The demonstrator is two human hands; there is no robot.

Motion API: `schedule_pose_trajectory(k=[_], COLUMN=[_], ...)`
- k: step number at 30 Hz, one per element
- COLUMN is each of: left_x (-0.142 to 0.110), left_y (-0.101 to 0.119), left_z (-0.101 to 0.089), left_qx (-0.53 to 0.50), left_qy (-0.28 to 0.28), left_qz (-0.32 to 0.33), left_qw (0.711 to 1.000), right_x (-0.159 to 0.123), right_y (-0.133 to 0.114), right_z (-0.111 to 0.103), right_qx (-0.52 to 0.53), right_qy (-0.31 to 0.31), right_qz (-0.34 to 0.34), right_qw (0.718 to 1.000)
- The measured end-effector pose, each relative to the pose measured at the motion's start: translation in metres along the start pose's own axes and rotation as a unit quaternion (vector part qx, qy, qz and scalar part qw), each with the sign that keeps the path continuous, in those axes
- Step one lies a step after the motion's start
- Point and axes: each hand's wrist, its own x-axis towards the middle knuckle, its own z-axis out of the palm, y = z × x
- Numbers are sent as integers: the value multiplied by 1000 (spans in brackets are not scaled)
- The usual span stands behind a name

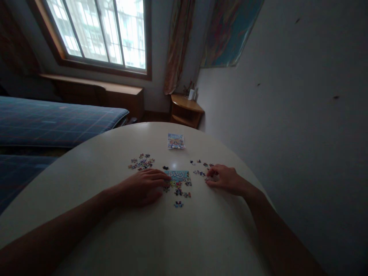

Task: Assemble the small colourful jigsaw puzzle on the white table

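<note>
Jigsaw puzzle (179,176) lies on the surface (172,237); the open left hand (143,188), touching its left edge, could drag it askew; the right hand (228,179), grip half-curled, contents unclear, could scatter nearby loose pieces (199,173).

Partly joined puzzle (179,176), blue with pale lettering, flat on white table (198,237). Loose multicolored pieces (142,165) scattered around it.

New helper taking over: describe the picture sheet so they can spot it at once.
On the white table, look past the puzzle lettered BLUEY, toward the far edge. The picture sheet there, blue with some orange, lies alone, whole and four-sided, unlike the jagged loose pieces.
</note>
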Motion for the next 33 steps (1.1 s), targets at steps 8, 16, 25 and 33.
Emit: schedule_pose_trajectory(k=[8, 16, 25, 33], left_x=[0, 1, 1, 2], left_y=[2, 1, 1, 1], left_z=[-2, -1, -2, -1], left_qx=[-9, -2, -14, -8], left_qy=[13, -2, 7, 8], left_qz=[1, -1, 4, 5], left_qw=[1000, 1000, 1000, 1000], right_x=[-1, -2, 0, -4], right_y=[-1, -7, -24, -37], right_z=[-2, -1, 8, 11], right_qx=[-6, 19, 39, 111], right_qy=[-25, -10, 4, -13], right_qz=[-24, -85, -136, -169], right_qw=[999, 996, 990, 979])
